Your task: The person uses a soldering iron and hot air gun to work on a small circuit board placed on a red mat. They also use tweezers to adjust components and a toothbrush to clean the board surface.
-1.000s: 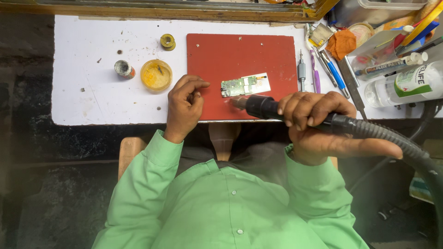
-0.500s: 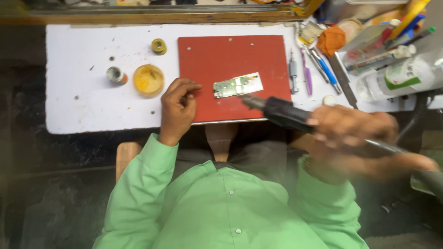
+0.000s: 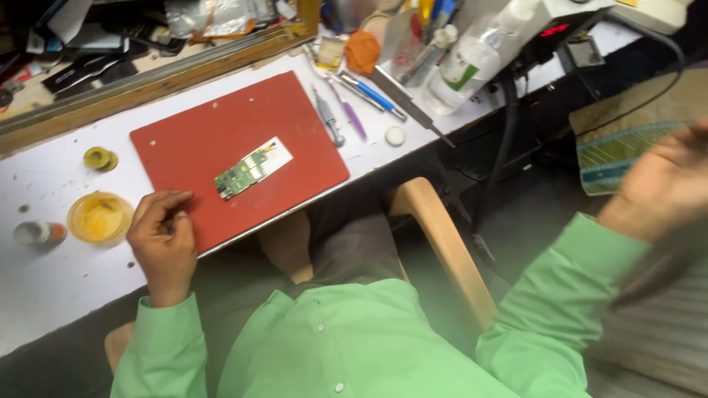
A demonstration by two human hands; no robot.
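Down at the near edge of the desk (image 3: 51, 295) the left hand (image 3: 161, 243) rests with its fingers curled under, knuckles on the lower left corner of the red mat (image 3: 221, 140), and whether it pinches anything small I cannot tell. The right hand (image 3: 667, 184) is well off the desk, out to the right and blurred; it looks loosely open, though the blur hides whether it grips anything. So this reads as a pause in the board work, one hand parked at the mat and the other away from it. The green circuit board (image 3: 252, 168) lies flat near the middle of the mat, apart from the left hand. Left of the mat sits a round yellow tin (image 3: 99, 216), a small bottle (image 3: 40, 234) beside it near the left edge, and a yellow roll (image 3: 97, 158) further back. Any next touch on the board calls for a steadying left hand and a careful, fine approach. At the far right corner lie tweezers and pens (image 3: 354, 103), a clear plastic bottle (image 3: 468, 63), and a black hose (image 3: 505, 140) hanging over the edge.
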